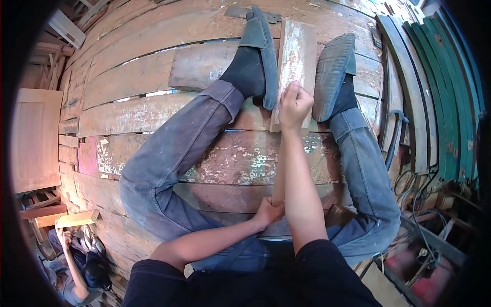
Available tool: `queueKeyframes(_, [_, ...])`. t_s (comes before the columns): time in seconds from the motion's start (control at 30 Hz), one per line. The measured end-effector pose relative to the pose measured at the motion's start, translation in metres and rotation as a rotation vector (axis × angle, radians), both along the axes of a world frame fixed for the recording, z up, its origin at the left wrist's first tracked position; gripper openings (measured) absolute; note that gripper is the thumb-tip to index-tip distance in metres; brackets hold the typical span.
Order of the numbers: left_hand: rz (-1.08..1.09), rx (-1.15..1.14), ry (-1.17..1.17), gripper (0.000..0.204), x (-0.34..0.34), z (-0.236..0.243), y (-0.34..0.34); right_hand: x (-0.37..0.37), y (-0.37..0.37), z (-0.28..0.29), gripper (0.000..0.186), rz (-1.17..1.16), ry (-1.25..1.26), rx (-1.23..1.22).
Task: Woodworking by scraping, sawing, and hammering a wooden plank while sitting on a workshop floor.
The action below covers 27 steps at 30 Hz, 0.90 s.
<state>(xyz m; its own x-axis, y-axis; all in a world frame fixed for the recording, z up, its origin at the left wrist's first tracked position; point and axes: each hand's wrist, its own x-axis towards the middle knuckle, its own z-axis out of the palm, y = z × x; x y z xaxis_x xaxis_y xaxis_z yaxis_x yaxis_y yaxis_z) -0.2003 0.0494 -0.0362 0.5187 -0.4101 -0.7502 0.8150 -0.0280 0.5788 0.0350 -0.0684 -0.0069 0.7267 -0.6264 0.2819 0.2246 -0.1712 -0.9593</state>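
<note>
My right hand (295,105) is closed in a fist over the near end of a wooden board (294,56) with patchy white paint. The board lies between my two feet, in dark sandals. Nearer my body, my left hand (268,212) is closed at the lower end of a narrow light-wood strip (279,176). This strip runs up beside my right forearm toward the right fist. The forearm partly covers it, so its kind and full shape are hidden. Whether the right fist grips its upper end is hard to see.
Worn floor planks (143,115) with gaps lie under me. Green boards (450,102) are stacked at the right, beside a dark curved bar (396,133) and loose cables (422,220). At lower left, another person (76,271) holds a wooden block (76,219). A panel (37,138) stands far left.
</note>
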Motion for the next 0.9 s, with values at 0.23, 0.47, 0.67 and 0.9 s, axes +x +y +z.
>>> queueKeyframes(0.23, [0.079,-0.004,-0.138,0.025,0.039,0.004,-0.025,0.068,-0.02,0.018,0.047,0.012,-0.148,-0.045])
queueKeyframes(0.47, [0.289,-0.154,-0.117,0.016,0.131,0.02,-0.085,0.178,-0.059,0.034,0.047,-0.127,-0.08,-0.252])
queueKeyframes(0.67, [0.117,-0.068,-0.054,0.023,0.091,0.019,-0.042,0.107,-0.048,0.017,0.05,-0.082,-0.024,-0.285])
queueKeyframes(0.9, [-0.057,-0.002,0.075,0.028,0.002,-0.004,0.005,0.001,-0.006,-0.004,0.052,0.026,0.006,-0.02])
